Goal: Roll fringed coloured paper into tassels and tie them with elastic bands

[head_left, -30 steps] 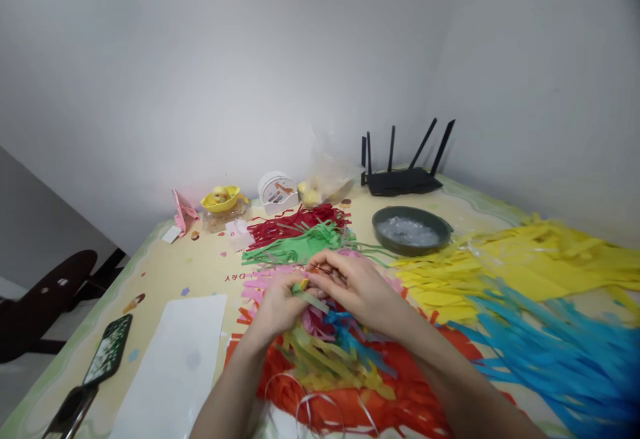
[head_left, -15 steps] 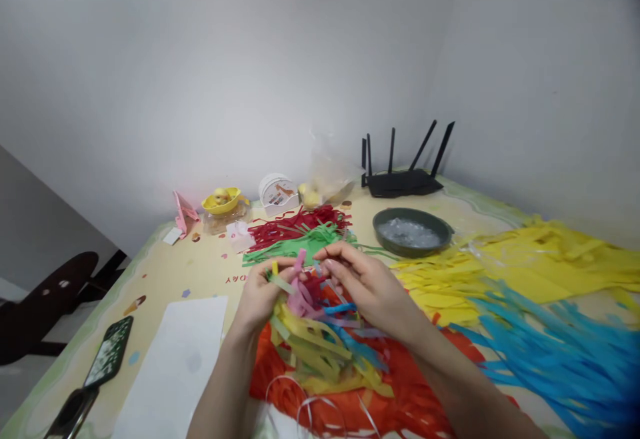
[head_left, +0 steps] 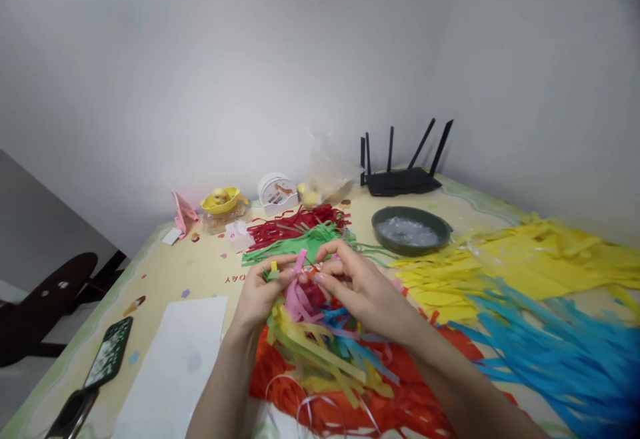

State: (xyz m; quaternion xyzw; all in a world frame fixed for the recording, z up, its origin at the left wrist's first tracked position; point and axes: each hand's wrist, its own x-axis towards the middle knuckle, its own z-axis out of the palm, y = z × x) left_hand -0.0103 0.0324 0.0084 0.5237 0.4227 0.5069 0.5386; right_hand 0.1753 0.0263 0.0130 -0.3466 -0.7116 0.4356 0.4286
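Observation:
My left hand (head_left: 260, 292) is closed round the top of a bunch of paper strips (head_left: 320, 339) in pink, yellow, green, red and blue, held just above the table. Short pink and yellow ends stick up above its fingers. My right hand (head_left: 357, 285) pinches at the same bunch from the right, fingertips near the pink end (head_left: 300, 260). The loose strip ends hang down over an orange fringed sheet (head_left: 415, 392) on the table.
Red and green fringed paper (head_left: 295, 235) lies behind the hands; yellow (head_left: 525, 265) and blue (head_left: 565, 352) fringes spread right. A dark bowl (head_left: 411, 230), a router (head_left: 403, 179), a white sheet (head_left: 175, 365), a phone (head_left: 107, 352), curled silver ribbon (head_left: 320, 409) and small items by the wall surround them.
Both hands have lifted the bunch of strips off the table and drawn it up and slightly left. The right hand's fingers have moved in closer to the top of the bunch.

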